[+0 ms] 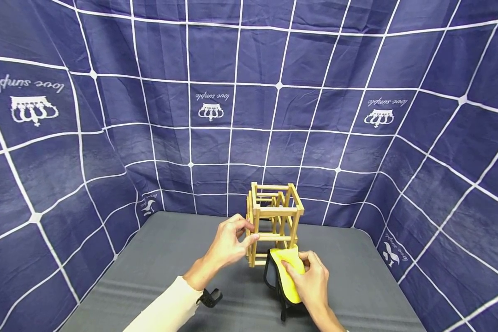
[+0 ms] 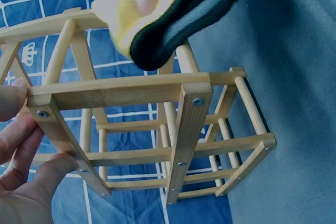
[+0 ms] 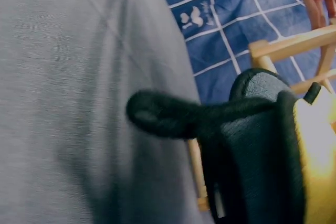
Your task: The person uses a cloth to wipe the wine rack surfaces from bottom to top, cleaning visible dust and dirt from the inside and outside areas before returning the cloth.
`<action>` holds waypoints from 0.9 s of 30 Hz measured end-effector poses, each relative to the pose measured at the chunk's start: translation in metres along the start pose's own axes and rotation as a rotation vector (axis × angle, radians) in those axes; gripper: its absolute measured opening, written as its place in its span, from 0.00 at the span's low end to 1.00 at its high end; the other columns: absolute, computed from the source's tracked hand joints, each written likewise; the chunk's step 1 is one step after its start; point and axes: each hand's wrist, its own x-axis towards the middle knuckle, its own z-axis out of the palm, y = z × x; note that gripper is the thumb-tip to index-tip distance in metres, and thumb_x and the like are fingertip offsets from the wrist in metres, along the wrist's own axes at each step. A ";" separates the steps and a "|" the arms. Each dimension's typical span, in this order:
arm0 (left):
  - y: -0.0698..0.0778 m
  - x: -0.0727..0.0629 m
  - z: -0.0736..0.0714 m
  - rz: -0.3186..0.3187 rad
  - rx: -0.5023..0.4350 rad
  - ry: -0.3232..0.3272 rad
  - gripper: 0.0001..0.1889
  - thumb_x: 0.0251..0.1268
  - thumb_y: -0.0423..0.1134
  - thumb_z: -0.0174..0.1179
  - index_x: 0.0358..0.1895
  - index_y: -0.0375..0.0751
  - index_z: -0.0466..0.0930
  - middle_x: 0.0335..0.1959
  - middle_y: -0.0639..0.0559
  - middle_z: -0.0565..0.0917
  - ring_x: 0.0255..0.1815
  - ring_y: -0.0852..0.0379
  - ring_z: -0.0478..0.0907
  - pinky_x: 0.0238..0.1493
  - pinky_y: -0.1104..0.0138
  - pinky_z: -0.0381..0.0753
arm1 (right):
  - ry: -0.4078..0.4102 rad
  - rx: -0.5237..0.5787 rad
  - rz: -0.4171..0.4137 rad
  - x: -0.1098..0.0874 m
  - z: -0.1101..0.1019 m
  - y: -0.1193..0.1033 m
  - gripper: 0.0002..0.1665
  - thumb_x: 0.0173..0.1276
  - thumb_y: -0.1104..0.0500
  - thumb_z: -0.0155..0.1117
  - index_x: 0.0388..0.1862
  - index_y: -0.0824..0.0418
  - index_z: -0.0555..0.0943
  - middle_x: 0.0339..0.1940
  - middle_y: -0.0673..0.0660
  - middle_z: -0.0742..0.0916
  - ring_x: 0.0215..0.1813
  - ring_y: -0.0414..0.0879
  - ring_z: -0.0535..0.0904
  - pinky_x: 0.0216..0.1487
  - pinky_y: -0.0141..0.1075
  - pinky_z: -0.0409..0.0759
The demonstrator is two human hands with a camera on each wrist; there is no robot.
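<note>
A small wooden rack [image 1: 278,211] of pale bars and posts stands in front of me, its screw heads showing in the left wrist view. My left hand [image 1: 229,242] grips a front corner of its frame, thumb and fingers around the wood [image 2: 58,132]. In my right hand [image 1: 314,280] is a folded cloth [image 1: 289,274], yellow on one face and grey on the other, with black edging. Thumb and fingers pinch its yellow side. The cloth overlaps the rack's lower right front in the head view; a black edge loop [image 3: 163,114] sticks out from it.
A grey cloth-covered surface [image 1: 182,240] lies under the rack. Blue curtains [image 1: 249,110] with white grid lines surround it at the back and both sides. A black band [image 1: 210,298] is around my left wrist.
</note>
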 end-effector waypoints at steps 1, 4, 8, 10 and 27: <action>0.000 0.000 0.000 0.000 -0.002 -0.007 0.06 0.69 0.36 0.84 0.42 0.43 0.95 0.40 0.48 0.89 0.40 0.67 0.78 0.43 0.70 0.87 | 0.026 0.018 -0.016 0.002 0.000 0.000 0.27 0.47 0.62 1.02 0.40 0.59 0.89 0.35 0.51 0.93 0.34 0.33 0.87 0.37 0.18 0.84; -0.001 0.001 0.002 0.006 0.000 -0.023 0.06 0.70 0.36 0.84 0.42 0.43 0.95 0.39 0.52 0.88 0.38 0.67 0.76 0.41 0.75 0.81 | 0.099 0.080 -0.056 0.008 -0.001 -0.001 0.27 0.47 0.65 1.01 0.41 0.61 0.91 0.35 0.54 0.94 0.33 0.32 0.86 0.37 0.17 0.84; -0.001 0.001 0.004 0.015 0.009 -0.022 0.06 0.70 0.38 0.85 0.42 0.44 0.96 0.39 0.55 0.88 0.38 0.67 0.75 0.41 0.76 0.76 | 0.144 0.135 -0.075 0.013 -0.006 -0.004 0.27 0.48 0.67 1.00 0.44 0.64 0.92 0.37 0.56 0.95 0.34 0.32 0.87 0.39 0.15 0.85; -0.001 0.002 0.003 0.026 0.019 -0.012 0.06 0.69 0.38 0.86 0.43 0.45 0.97 0.40 0.55 0.90 0.40 0.66 0.78 0.42 0.73 0.79 | 0.148 0.148 -0.076 0.013 -0.009 -0.006 0.27 0.49 0.68 1.00 0.45 0.64 0.92 0.38 0.56 0.95 0.36 0.31 0.88 0.40 0.15 0.86; 0.013 0.025 -0.020 0.174 -0.204 0.122 0.33 0.71 0.33 0.84 0.77 0.41 0.85 0.67 0.37 0.88 0.55 0.40 0.98 0.58 0.58 0.99 | 0.132 0.232 -0.341 -0.007 -0.009 -0.020 0.34 0.43 0.73 0.97 0.53 0.64 0.93 0.47 0.62 0.95 0.45 0.43 0.92 0.52 0.18 0.87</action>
